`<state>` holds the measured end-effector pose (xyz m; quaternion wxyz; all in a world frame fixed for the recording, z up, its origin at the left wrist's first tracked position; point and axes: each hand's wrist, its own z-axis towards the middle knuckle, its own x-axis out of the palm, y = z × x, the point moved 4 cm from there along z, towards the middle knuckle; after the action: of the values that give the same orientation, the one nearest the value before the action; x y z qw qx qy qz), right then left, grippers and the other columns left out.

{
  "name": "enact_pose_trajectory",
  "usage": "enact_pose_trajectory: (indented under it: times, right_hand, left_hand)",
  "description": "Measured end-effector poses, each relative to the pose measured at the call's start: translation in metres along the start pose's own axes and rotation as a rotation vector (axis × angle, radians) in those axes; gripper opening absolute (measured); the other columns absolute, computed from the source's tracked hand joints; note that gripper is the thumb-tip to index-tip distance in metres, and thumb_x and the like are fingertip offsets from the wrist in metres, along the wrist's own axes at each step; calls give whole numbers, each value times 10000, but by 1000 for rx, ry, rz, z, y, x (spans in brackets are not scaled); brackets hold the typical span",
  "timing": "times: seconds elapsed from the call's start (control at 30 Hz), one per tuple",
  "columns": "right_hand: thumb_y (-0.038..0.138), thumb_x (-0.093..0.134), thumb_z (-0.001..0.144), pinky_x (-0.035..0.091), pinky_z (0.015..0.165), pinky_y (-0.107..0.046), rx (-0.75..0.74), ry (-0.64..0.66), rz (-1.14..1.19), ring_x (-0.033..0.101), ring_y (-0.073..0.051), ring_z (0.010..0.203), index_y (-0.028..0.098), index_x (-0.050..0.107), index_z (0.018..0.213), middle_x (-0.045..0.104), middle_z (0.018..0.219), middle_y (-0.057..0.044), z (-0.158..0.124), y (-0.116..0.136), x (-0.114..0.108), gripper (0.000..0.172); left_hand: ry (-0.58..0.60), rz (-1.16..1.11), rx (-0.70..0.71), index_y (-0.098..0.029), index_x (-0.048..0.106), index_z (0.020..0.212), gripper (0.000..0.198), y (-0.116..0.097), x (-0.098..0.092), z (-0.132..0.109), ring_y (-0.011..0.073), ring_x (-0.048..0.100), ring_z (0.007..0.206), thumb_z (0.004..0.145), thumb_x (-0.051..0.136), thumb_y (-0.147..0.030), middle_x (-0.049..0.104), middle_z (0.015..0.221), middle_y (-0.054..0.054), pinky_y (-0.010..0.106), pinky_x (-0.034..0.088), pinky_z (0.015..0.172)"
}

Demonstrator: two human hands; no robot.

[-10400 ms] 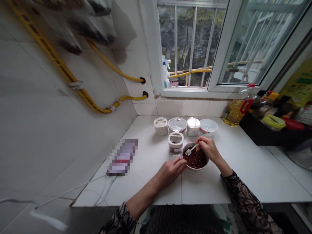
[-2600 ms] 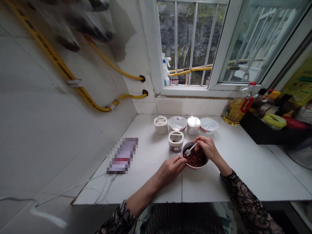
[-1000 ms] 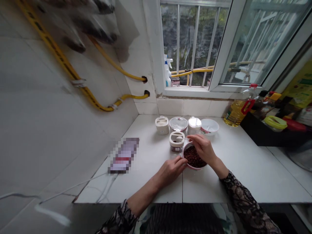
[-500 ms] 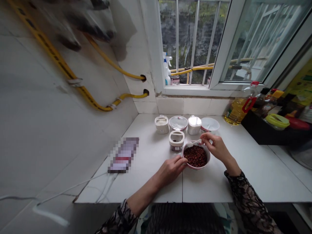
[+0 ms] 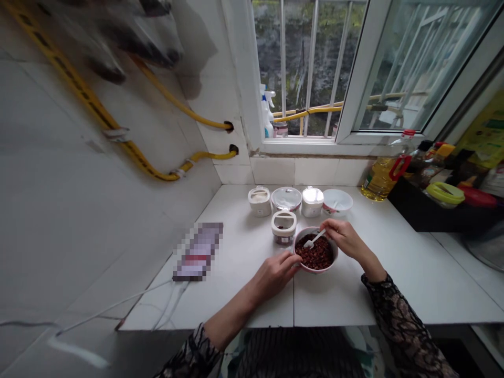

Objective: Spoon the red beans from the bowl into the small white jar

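Observation:
A pink-rimmed bowl [image 5: 331, 260] full of dark red grains stands on the white counter [image 5: 334, 299]. My left hand [image 5: 276, 273] holds the bowl's near left rim with curled fingers. My right hand [image 5: 345, 237] pinches a small white spoon [image 5: 314, 240] by its handle, the spoon's head resting on the grains. Just left of the bowl stands a small jar [image 5: 283, 227] with a cream lid.
Behind the bowl stand three lidded white jars [image 5: 286, 200] and a white bowl [image 5: 337, 202]. An oil bottle [image 5: 382, 176] and a black tray of condiments [image 5: 441, 210] are at the right. A blurred-out packet [image 5: 199, 251] and white cables [image 5: 118, 302] lie at the left.
My right hand carried the spoon over to the small jar, swung back past the bowl's far rim, and the spoon now lies on the grains again. My left hand stayed on the rim.

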<state>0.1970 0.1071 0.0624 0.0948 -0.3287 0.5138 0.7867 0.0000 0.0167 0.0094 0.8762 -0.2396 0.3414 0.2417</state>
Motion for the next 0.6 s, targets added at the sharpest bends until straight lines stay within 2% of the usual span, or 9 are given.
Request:
enact_pose_trajectory:
  times: [0.13, 0.3, 0.6]
  right_hand:
    - [220, 456, 760, 375, 541, -253, 104, -6, 92, 499, -142, 537, 181, 651, 727, 554, 543, 21, 2, -6, -1, 202]
    - [219, 463, 697, 358, 518, -250, 151, -16, 174, 475, -136, 512, 181, 663, 690, 523, 501, 30, 4, -10, -1, 203]
    - [258, 508, 648, 361, 481, -245, 231, -113, 378, 452, -116, 470, 166, 654, 653, 533, 477, 22, 5, -16, -5, 173]
  left_hand:
    - [0, 2, 7, -163, 555, 1060, 161, 0, 0, 0, 124, 653, 712, 1010, 421, -237, 634, 865, 49, 202, 540, 609]
    - [-7, 4, 6, -160, 554, 1053, 161, -1, 0, 1, 122, 647, 677, 1010, 421, -240, 638, 859, 52, 203, 535, 588]
    - [-1, 6, -1, -164, 567, 1052, 171, 0, 0, 0, 120, 649, 693, 1009, 423, -247, 635, 864, 52, 201, 543, 599]
